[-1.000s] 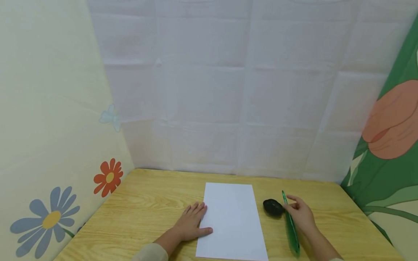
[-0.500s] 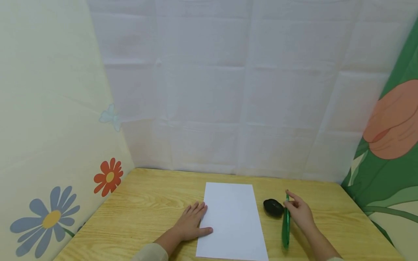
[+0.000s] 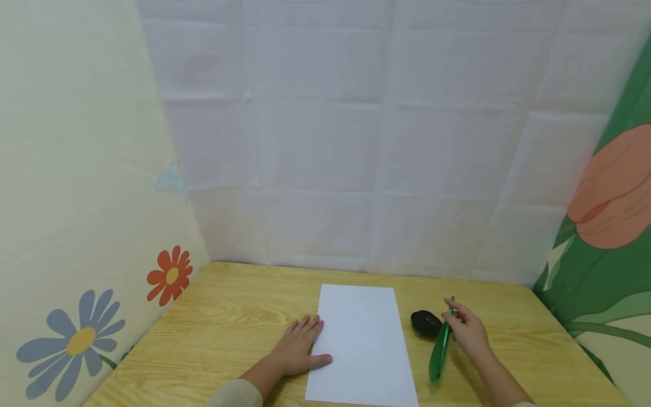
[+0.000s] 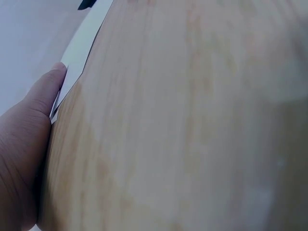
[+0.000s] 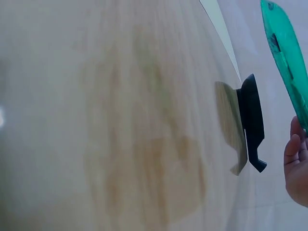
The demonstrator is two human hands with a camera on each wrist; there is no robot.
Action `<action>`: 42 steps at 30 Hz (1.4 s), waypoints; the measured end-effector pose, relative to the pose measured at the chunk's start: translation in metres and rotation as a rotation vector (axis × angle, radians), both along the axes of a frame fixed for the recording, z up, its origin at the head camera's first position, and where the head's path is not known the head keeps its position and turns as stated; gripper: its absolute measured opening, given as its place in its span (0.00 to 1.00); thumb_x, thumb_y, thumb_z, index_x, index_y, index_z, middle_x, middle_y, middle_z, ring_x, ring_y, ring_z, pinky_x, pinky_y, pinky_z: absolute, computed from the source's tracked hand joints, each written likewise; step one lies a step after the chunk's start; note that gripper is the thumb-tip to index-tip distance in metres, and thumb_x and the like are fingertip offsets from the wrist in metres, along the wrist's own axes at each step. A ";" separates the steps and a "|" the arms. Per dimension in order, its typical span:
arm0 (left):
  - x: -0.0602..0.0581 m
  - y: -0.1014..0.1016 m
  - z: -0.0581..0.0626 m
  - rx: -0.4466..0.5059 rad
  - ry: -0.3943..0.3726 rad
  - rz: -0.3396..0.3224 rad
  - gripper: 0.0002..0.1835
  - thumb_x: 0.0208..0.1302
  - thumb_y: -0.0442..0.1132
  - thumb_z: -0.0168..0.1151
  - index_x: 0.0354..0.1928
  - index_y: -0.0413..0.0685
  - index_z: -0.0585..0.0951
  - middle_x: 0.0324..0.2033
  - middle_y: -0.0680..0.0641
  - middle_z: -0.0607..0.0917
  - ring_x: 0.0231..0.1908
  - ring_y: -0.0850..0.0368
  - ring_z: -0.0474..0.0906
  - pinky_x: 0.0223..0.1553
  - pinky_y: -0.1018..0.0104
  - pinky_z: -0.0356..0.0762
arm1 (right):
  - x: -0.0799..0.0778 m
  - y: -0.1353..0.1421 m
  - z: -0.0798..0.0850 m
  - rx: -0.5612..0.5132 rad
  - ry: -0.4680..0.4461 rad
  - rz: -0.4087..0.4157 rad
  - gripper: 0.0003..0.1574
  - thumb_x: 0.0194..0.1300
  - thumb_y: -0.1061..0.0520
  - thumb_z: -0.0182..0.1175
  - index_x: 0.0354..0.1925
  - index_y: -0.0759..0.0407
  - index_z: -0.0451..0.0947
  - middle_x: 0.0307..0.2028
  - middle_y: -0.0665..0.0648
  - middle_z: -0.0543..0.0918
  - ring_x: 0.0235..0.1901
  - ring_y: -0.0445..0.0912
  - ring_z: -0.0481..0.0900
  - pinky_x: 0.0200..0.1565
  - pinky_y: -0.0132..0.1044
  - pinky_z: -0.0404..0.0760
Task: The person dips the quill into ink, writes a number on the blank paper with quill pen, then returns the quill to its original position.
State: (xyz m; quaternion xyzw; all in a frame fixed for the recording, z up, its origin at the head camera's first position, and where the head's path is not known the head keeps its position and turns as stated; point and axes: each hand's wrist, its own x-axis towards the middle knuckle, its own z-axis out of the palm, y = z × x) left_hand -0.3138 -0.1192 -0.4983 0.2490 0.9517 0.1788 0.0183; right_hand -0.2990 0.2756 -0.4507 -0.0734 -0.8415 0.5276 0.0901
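My left hand point(image 3: 295, 350) lies flat, fingers spread, at the left edge of a white sheet of paper point(image 3: 361, 345); its thumb rests on the paper. In the left wrist view the thumb point(image 4: 45, 89) presses by the paper's edge point(image 4: 79, 57). Right of the sheet, my right hand point(image 3: 468, 333) pinches a thin, translucent green plastic piece point(image 3: 439, 356) near its far end. It hangs tilted, its wider end toward me. One side looks curved in the right wrist view point(image 5: 286, 53); its exact kind is unclear. Close to its left sits a glossy black rounded object point(image 3: 425, 324).
A wood-grain table point(image 3: 244, 305) carries everything. Behind it hangs a creased white cloth point(image 3: 325, 141). Flower-printed cloths stand at the left point(image 3: 102, 186) and right point(image 3: 605, 271) sides.
The green piece's near end has swung left, toward the black object, while its far end tipped right, in the right hand's pinch. The left hand, paper and black object stay put.
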 end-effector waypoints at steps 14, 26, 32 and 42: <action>-0.003 0.001 -0.004 -0.051 0.021 -0.011 0.51 0.62 0.72 0.50 0.75 0.42 0.58 0.76 0.42 0.57 0.76 0.40 0.47 0.74 0.40 0.44 | 0.002 0.001 0.007 -0.141 0.046 -0.022 0.31 0.74 0.53 0.54 0.70 0.60 0.63 0.31 0.36 0.78 0.25 0.37 0.77 0.30 0.29 0.77; 0.002 0.002 0.003 -0.099 0.027 -0.043 0.51 0.65 0.73 0.43 0.76 0.40 0.55 0.76 0.40 0.55 0.76 0.38 0.46 0.73 0.37 0.44 | 0.002 0.000 0.010 -0.242 0.131 -0.042 0.23 0.70 0.65 0.48 0.62 0.54 0.68 0.31 0.28 0.79 0.21 0.35 0.76 0.25 0.26 0.72; 0.003 0.001 0.002 -0.080 0.036 -0.037 0.51 0.65 0.73 0.43 0.75 0.40 0.55 0.76 0.40 0.55 0.76 0.38 0.47 0.73 0.37 0.44 | -0.001 -0.003 0.009 -0.261 0.168 -0.096 0.20 0.66 0.67 0.59 0.52 0.49 0.72 0.29 0.26 0.80 0.20 0.35 0.77 0.26 0.26 0.79; 0.002 0.002 0.001 -0.108 0.023 -0.017 0.50 0.65 0.74 0.43 0.76 0.44 0.55 0.77 0.43 0.54 0.77 0.41 0.45 0.75 0.40 0.42 | 0.000 -0.003 0.010 -0.238 0.139 -0.126 0.25 0.66 0.65 0.60 0.60 0.63 0.68 0.28 0.26 0.81 0.21 0.36 0.77 0.27 0.26 0.78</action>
